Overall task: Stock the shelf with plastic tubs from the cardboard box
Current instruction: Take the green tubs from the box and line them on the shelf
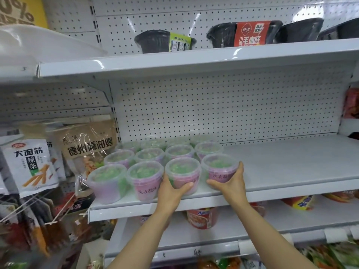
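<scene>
L hand (171, 191) grips one front-row tub (183, 172), R hand (231, 184) grips next tub (220, 167) on shelf (291, 171).

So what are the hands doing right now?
Left hand: gripping a front-row tub.
Right hand: gripping the rightmost tub.

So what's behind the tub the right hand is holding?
Behind the clear plastic tub with the pink label gripped by the right hand stands another lidded tub, then one more, mostly covered. Contents beyond the green are unclear.
</scene>
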A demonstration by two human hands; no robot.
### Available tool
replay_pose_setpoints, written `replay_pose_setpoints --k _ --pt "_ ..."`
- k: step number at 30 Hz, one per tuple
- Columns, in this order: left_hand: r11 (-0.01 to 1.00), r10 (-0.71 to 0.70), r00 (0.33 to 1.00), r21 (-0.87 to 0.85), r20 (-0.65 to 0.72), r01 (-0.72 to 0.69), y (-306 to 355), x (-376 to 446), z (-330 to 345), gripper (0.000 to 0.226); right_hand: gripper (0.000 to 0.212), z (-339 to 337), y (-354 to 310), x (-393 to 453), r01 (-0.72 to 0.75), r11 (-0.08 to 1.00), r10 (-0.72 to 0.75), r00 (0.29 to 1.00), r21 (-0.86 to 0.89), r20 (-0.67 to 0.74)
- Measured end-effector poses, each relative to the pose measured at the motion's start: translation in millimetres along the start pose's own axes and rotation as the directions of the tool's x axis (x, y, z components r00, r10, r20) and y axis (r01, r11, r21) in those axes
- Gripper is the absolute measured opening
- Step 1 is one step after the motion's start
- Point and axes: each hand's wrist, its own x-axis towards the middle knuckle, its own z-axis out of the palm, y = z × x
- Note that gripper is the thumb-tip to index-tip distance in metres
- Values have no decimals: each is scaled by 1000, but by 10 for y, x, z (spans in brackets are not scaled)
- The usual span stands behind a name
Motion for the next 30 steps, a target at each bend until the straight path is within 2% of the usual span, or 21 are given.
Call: replay_pose_setpoints --k 3,6,10,12,14,16,18,20,22,24,28,30 --pt "997 -7 1000 72 -22 9 -54 -90 -1 95 140 -60 20 -54 29 999 -29 999 46 13" --pt "991 -26 999 133 -22 29 -150 -182 -4 112 131 -118 91 -123 71 997 -71 997 -3 35" --pt "956 14 999 294 37 -24 -93 -134 -40 116 120 -127 96 -127 73 997 -72 997 -36 39" --pt "920 35 999 388 39 -47 -79 -115 -40 112 117 -116 85 -145 77 996 -76 997 -45 7" --pt "864 90 996 498 -8 -74 -124 -147 -45 97 110 -103 85 -216 100 990 -108 991 -95 -79" --pt "770 156 986 631 -53 -88 -155 -215 -79 70 97 -88 73 -323 151 971 -185 965 -184 -188" --pt "700 209 975 708 -79 -93 -166 -254 -120 40 82 -59 57 -427 242 930 -317 909 -275 -271" --pt "630 270 963 757 0 -176 -142 -285 -180 22 67 -15 44 -496 342 870 -452 841 -355 -297" --pt "419 354 922 855 156 -306 -99 -303 -220 41 55 32 11 -541 435 802 -557 792 -409 -250" --pt "268 379 885 884 270 -384 -88 -296 -248 48 50 74 -34 -565 513 735 -628 761 -443 -161" --pt "92 498 768 856 402 -508 -96 -175 -278 43 45 148 -135 -537 620 623 -713 701 -476 -19" --pt "-35 565 670 825 481 -563 -69 -124 -277 31 42 190 -170 -502 657 577 -732 679 -484 49"
